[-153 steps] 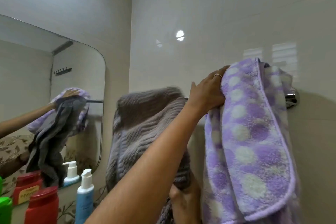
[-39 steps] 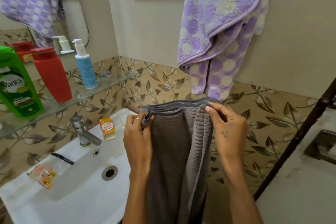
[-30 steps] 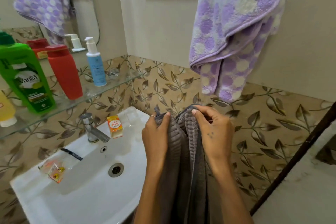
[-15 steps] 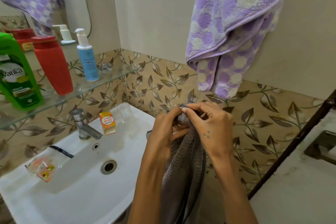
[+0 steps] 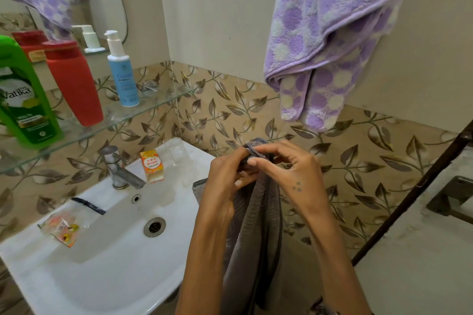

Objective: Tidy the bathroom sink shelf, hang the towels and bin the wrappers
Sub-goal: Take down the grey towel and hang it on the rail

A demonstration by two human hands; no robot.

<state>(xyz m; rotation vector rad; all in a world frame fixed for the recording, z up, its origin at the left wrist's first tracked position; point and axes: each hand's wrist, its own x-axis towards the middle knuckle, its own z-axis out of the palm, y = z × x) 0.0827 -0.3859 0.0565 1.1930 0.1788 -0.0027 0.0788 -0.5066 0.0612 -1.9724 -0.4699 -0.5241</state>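
Head view: left hand (image 5: 225,186) and right hand (image 5: 289,174) fingers pinch bunched grey towel (image 5: 256,238) top

home bathroom: white sink (image 5: 107,286), glass shelf (image 5: 143,112) with bottles, hanging towel (image 5: 330,33).

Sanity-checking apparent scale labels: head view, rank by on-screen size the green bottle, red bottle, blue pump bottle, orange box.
Green bottle, though cropped and nearest the camera
Red bottle
Blue pump bottle
Orange box
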